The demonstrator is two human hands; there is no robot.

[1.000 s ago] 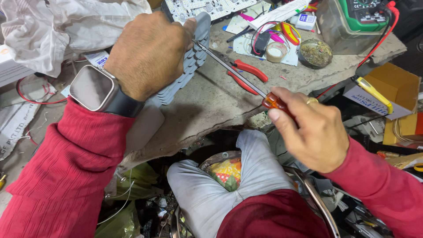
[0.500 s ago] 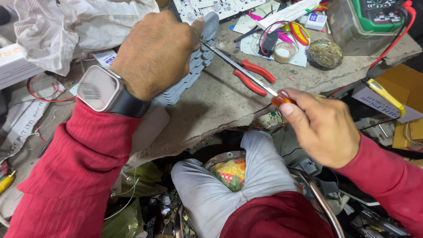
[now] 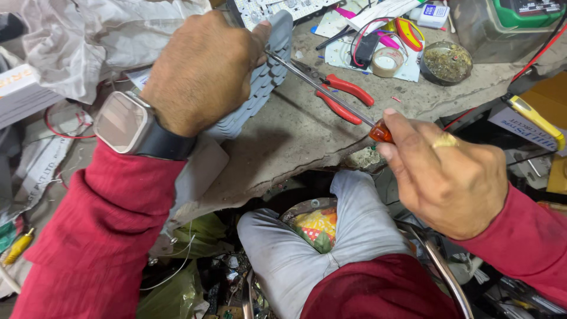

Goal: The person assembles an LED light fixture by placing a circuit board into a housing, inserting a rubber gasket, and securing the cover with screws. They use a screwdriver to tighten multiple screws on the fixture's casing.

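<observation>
Prying at the grey keypad, your left hand clamps it down. Your right hand, fingers closed on the screwdriver, likely needs steady, gentle leverage next.

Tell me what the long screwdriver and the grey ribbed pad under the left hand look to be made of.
Long screwdriver: bare metal shaft, by its thin bright glint; translucent orange handle, probably hard plastic. Grey ribbed pad: matte moulded rows of bumps, likely soft rubber or silicone, though stiff plastic cannot be ruled out.
</observation>
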